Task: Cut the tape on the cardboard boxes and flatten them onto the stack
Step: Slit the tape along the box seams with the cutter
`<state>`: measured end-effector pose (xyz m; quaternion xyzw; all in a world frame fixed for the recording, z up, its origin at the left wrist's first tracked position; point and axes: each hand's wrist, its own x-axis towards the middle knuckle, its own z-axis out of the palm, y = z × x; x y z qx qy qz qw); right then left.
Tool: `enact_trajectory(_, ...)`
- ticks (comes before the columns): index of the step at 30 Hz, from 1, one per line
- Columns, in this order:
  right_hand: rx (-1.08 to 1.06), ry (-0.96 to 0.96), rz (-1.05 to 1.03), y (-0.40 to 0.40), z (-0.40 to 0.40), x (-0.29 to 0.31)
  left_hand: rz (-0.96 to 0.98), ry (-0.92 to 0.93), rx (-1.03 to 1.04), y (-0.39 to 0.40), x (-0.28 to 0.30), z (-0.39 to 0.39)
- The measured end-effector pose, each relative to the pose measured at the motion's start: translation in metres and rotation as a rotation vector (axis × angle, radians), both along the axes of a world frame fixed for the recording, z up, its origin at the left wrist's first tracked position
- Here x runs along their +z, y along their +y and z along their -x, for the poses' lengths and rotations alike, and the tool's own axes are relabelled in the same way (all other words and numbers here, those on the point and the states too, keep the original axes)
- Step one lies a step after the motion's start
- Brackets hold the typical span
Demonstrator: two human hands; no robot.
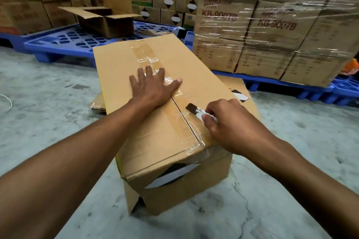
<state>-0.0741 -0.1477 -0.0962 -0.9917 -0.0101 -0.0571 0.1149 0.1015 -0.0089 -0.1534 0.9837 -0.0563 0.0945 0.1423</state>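
A brown cardboard box [120,75] stands on the concrete floor in front of me, its top flaps sealed by a strip of clear tape [140,52] along the centre seam. My left hand [153,87] presses flat on the top, fingers spread across the tape. My right hand [229,122] grips a small cutter [194,109] with a dark tip, held against the top just right of the seam near the box's near end. Flattened cardboard [235,83] lies under and behind the box.
An open empty box [108,21] sits on a blue plastic pallet [64,42] behind. Shrink-wrapped cartons [272,25] on another blue pallet stand at the right. More stacked cartons line the back. Grey concrete floor [48,103] spreads to the left and right.
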Motion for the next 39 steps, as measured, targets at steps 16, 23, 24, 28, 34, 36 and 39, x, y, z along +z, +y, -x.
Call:
enact_trajectory(16,0.082,0.104,0.316,0.038,0.002,0.017,0.020,0.035,-0.003,-0.001,0.001,0.002)
enact_trajectory(23,0.076,0.170,0.314,0.044,0.007,0.026,0.017,0.029,0.001,0.000,0.001,0.002)
enact_trajectory(24,0.054,0.156,0.276,0.040,0.007,0.027,0.023,0.030,0.002,0.000,0.001,0.002)
enact_trajectory(28,-0.002,0.111,0.125,0.024,0.001,0.021,0.032,0.027,0.002,0.000,0.000,0.003)
enact_trajectory(34,0.000,0.060,0.086,0.025,0.001,0.010,0.029,0.029,0.003,-0.001,0.000,0.003)
enact_trajectory(36,0.003,0.065,0.091,0.028,0.002,0.011,0.032,0.035,0.003,0.000,0.000,0.003)
enact_trajectory(39,0.009,0.079,0.126,0.033,0.004,0.013,0.037,0.033,0.000,0.000,0.001,0.003)
